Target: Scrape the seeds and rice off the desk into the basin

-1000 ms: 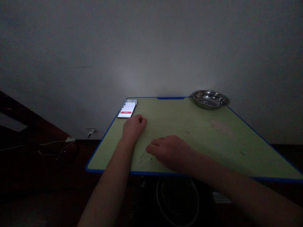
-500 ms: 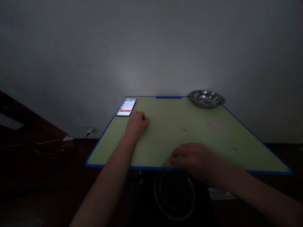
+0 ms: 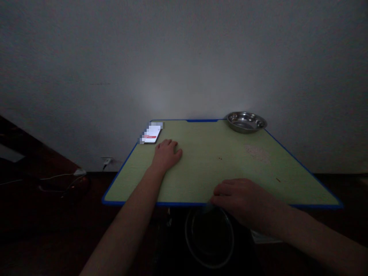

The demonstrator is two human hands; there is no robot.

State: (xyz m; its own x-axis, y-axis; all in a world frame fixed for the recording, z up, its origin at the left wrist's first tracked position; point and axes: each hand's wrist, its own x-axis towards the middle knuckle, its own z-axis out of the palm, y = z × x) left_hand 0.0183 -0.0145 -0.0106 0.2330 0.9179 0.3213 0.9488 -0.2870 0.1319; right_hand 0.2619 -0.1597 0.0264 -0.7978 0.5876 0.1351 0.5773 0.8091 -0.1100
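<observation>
My left hand (image 3: 166, 155) lies palm down on the green tabletop (image 3: 198, 168), fingers apart and holding nothing, just right of a lit phone (image 3: 150, 133). Over the table's near edge, my right hand (image 3: 240, 197) has its fingers and thumb drawn together. A faint see-through thing (image 3: 207, 208) shows at their tips, too dim to name. Below the edge is a round clear dish-like thing (image 3: 232, 237) with a pale rim; I cannot tell whether the right hand touches it.
A steel bowl (image 3: 246, 129) stands at the table's back right corner. Nearer lie a pale scatter of small bits (image 3: 257, 152), a thin brown sliver (image 3: 278, 179) and tiny dark specks (image 3: 220, 158). A wall rises behind; a plugged-in charger (image 3: 107, 161) sits low on it at left.
My left hand has gone from curled to spread flat on the table. My right hand has shifted slightly right and toward me. The view has moved a little.
</observation>
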